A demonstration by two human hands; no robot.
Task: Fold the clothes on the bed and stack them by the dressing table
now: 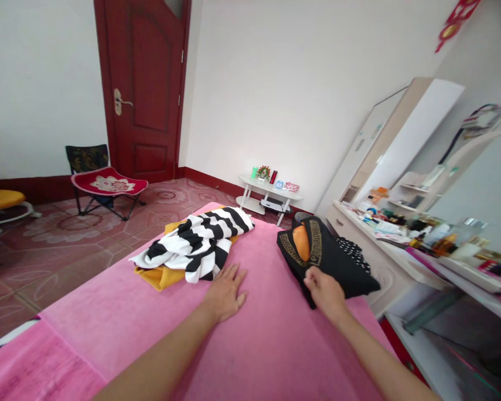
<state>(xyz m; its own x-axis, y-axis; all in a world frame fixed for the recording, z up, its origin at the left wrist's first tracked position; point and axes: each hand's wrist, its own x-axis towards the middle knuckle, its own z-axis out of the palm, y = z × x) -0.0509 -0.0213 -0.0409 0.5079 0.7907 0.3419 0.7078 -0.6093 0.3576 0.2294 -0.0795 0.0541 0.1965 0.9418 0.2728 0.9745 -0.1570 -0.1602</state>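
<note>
My left hand lies flat on the pink bed cover, fingers spread and holding nothing. Its fingertips are beside a crumpled black-and-white striped garment, which rests on a mustard-yellow cloth. On the right, my right hand is closed in a pinch at the near edge of a folded black garment with gold patterned trim. Orange cloth shows through the opening between the trims. A black-and-white polka-dot cloth sticks out behind the black garment.
To the right stands a dressing table crowded with bottles and cosmetics, close to the bed. A low white table is against the far wall. A red-seated folding chair and a yellow stool stand on the left, near the red door.
</note>
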